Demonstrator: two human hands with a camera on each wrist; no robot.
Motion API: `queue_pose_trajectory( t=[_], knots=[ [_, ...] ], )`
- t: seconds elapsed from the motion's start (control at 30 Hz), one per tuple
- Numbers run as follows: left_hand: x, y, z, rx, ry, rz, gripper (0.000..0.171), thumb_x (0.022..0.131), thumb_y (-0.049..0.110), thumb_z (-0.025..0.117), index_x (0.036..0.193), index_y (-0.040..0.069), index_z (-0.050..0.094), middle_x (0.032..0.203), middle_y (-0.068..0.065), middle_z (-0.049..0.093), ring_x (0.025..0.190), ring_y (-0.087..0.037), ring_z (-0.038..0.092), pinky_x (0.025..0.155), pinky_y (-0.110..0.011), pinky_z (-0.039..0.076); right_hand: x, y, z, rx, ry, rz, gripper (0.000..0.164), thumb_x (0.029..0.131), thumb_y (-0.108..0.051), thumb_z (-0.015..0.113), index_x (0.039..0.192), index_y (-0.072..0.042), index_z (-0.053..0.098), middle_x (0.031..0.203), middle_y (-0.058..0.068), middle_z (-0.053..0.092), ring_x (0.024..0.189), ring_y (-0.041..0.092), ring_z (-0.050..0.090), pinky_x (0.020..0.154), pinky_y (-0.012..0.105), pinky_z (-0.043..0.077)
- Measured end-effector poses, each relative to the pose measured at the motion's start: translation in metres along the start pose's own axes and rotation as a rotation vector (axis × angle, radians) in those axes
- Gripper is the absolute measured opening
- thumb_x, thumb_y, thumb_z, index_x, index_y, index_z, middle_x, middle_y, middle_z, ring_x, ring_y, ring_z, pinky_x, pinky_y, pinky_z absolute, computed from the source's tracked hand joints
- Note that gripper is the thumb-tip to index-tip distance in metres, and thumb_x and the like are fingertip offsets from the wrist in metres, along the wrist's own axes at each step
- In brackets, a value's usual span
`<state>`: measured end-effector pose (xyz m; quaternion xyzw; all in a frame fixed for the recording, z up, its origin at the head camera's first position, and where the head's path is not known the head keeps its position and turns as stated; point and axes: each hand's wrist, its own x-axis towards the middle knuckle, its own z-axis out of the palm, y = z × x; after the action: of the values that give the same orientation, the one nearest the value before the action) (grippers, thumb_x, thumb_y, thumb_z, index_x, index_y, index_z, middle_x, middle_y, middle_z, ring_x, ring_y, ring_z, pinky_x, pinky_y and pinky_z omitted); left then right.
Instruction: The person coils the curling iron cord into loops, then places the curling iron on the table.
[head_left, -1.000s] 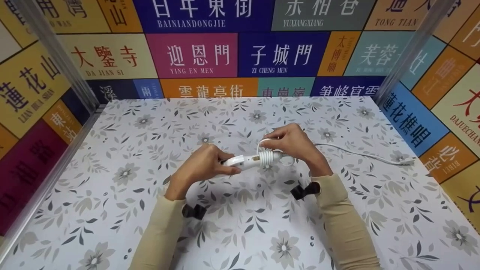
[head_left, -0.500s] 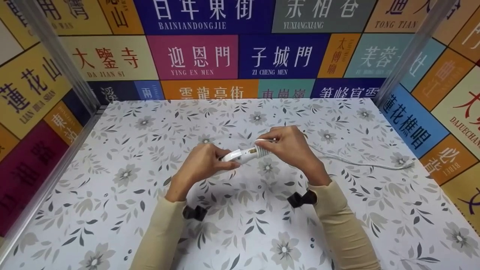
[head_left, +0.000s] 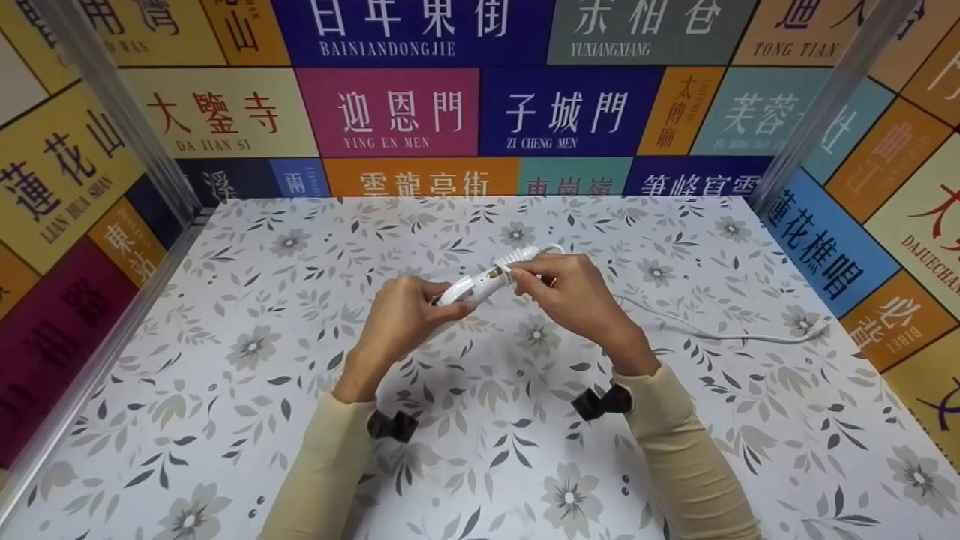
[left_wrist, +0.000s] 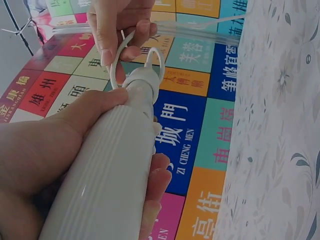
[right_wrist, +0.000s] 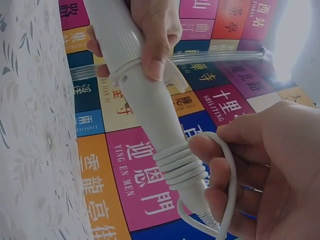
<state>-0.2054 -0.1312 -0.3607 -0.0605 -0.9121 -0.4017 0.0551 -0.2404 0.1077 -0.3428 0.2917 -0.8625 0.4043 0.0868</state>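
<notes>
A white wand-shaped corded appliance (head_left: 471,289) with a ribbed body is held up above the table. My left hand (head_left: 405,315) grips its ribbed part, the thumb lying along it in the left wrist view. Several turns of white cord (right_wrist: 180,167) circle the narrower end, near the springy cord sleeve (right_wrist: 207,217). My right hand (head_left: 574,296) pinches a loose loop of that cord (right_wrist: 232,182) beside the turns. A small lever-like flap (right_wrist: 175,77) stands out from the body near the left thumb in the right wrist view.
The rest of the cord (head_left: 709,331) trails over the flower-patterned tabletop (head_left: 570,450) to a plug (head_left: 821,326) at the right. Colourful panels (head_left: 386,112) with lettering stand at the back and both sides. Black wrist mounts (head_left: 394,426) sit under the sleeves.
The appliance has tilted, its cord-wound end swinging up and away towards the back. My right hand has passed from the far side to the near side of the turns, still pinching the cord.
</notes>
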Motion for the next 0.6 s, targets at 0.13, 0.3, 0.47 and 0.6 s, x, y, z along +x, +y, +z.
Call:
queue_pose_trajectory(
  t=[0.13, 0.3, 0.47, 0.6],
  knots=[
    [0.0, 0.001, -0.001, -0.053, 0.03, -0.029, 0.033, 0.082, 0.038, 0.082, 0.105, 0.015, 0.08, 0.078, -0.001, 0.074, 0.053, -0.011, 0.045, 0.048, -0.024, 0.035, 0.002, 0.003, 0.0, 0.069, -0.029, 0.006, 0.024, 0.101, -0.026, 0.06, 0.097, -0.013, 0.08, 0.081, 0.004, 0.074, 0.063, 0.013, 0.06, 0.058, 0.024, 0.047],
    [-0.001, 0.001, -0.004, -0.117, 0.053, -0.062, 0.036, 0.083, 0.039, 0.081, 0.109, 0.014, 0.079, 0.082, -0.004, 0.075, 0.056, -0.013, 0.048, 0.05, -0.026, 0.036, 0.004, 0.008, 0.0, 0.107, -0.068, 0.013, 0.025, 0.102, -0.026, 0.06, 0.1, -0.013, 0.08, 0.087, 0.005, 0.077, 0.071, 0.015, 0.068, 0.066, 0.025, 0.052],
    [0.0, 0.001, -0.006, -0.17, 0.074, -0.065, 0.036, 0.082, 0.04, 0.081, 0.107, 0.014, 0.079, 0.096, -0.005, 0.078, 0.064, -0.016, 0.056, 0.055, -0.028, 0.043, 0.006, 0.016, 0.001, 0.182, -0.138, 0.064, 0.026, 0.102, -0.025, 0.06, 0.112, -0.009, 0.077, 0.096, 0.01, 0.078, 0.082, 0.022, 0.073, 0.078, 0.031, 0.058],
    [0.001, 0.001, -0.008, -0.244, 0.068, -0.076, 0.034, 0.083, 0.04, 0.081, 0.105, 0.014, 0.08, 0.098, -0.007, 0.077, 0.069, -0.016, 0.06, 0.058, -0.028, 0.047, 0.007, 0.028, -0.001, 0.301, -0.227, 0.107, 0.028, 0.102, -0.023, 0.059, 0.115, -0.004, 0.075, 0.102, 0.016, 0.077, 0.09, 0.025, 0.074, 0.088, 0.036, 0.058]
  ],
)
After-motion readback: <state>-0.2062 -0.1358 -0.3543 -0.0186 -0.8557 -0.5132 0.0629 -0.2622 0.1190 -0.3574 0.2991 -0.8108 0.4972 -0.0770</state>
